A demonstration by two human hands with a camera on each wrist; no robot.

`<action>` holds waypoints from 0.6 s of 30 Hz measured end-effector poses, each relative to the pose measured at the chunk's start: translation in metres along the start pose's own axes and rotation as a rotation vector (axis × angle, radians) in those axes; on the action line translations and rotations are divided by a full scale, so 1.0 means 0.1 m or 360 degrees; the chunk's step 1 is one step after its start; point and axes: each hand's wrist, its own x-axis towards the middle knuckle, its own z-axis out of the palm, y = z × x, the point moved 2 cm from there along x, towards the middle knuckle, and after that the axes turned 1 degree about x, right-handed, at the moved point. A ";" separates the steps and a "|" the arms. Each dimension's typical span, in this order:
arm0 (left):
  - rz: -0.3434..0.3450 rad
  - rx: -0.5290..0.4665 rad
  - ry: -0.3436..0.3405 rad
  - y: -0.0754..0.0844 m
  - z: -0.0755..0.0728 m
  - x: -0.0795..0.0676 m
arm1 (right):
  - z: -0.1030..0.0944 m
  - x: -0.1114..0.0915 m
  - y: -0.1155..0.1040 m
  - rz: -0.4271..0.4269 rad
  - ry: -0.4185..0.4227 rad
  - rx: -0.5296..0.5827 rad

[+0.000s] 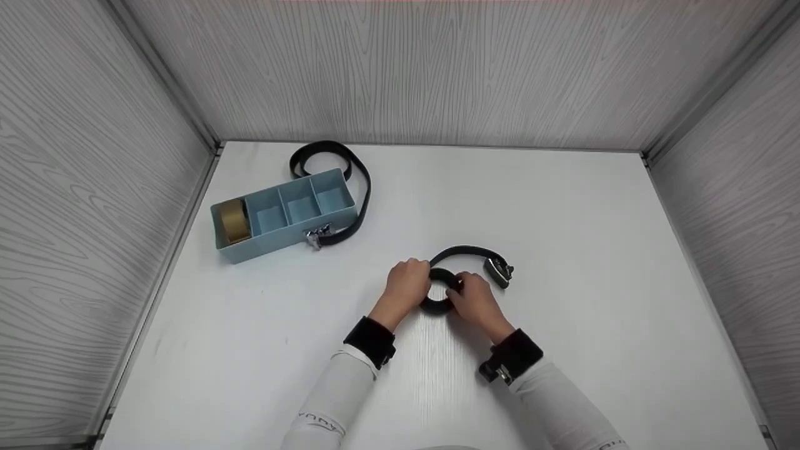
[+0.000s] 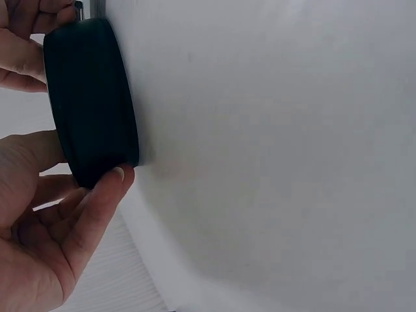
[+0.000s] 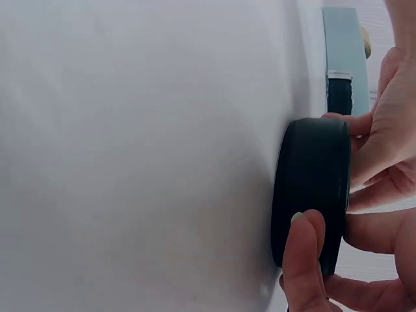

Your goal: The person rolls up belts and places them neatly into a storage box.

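A black belt (image 1: 435, 307) stands on edge on the white table, wound into a round coil. Its loose end arcs behind the coil to a metal buckle (image 1: 498, 273) at the right. My left hand (image 1: 406, 284) pinches the coil's left side, thumb on the outer face in the left wrist view. On the other side, my right hand (image 1: 478, 300) grips the coiled strap (image 3: 312, 172) between thumb and fingers. The inner turns are mostly hidden in both wrist views.
A blue four-slot box (image 1: 284, 236) sits at the left back, with a brownish-gold rolled strap (image 1: 235, 222) in its leftmost slot. Around the box's right end curves a second black belt (image 1: 365, 194), its silver buckle (image 1: 317, 236) at the box's front. Grey wood-grain panels (image 1: 400, 75) enclose the table.
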 end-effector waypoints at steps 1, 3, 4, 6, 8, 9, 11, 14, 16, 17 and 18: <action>-0.0005 -0.0004 -0.0006 0.00 0.00 0.00 | 0.00 0.00 0.00 0.0009 0.0007 0.0006; -0.0012 -0.0003 -0.0028 0.00 -0.01 0.00 | 0.00 0.00 -0.01 0.0001 0.0018 -0.0003; -0.0015 -0.0004 -0.0041 0.00 -0.01 0.00 | 0.00 0.00 -0.01 -0.0003 0.0016 -0.0009; -0.0016 0.0000 -0.0057 0.00 -0.02 0.00 | 0.00 0.02 -0.01 -0.0039 0.0020 -0.0027; -0.0005 0.0009 -0.0055 0.00 -0.02 0.01 | -0.01 0.03 -0.02 -0.0072 0.0015 -0.0036; 0.0002 0.0011 -0.0050 0.00 -0.02 0.01 | -0.01 0.04 -0.02 -0.0088 0.0012 -0.0038; 0.0013 0.0020 -0.0031 0.00 -0.03 0.02 | -0.01 0.05 -0.01 -0.0107 0.0012 -0.0038; 0.0014 0.0032 -0.0026 0.01 -0.03 0.03 | 0.01 0.03 0.00 -0.0068 0.0008 -0.0027; 0.0010 0.0038 -0.0027 0.01 -0.03 0.03 | 0.02 0.01 0.01 -0.0009 -0.0008 -0.0020; 0.0004 0.0040 -0.0028 0.01 -0.03 0.03 | 0.03 0.00 0.00 0.0014 -0.0014 -0.0016; 0.0001 0.0042 -0.0028 0.01 -0.03 0.03 | 0.04 -0.01 0.00 0.0036 -0.0026 -0.0016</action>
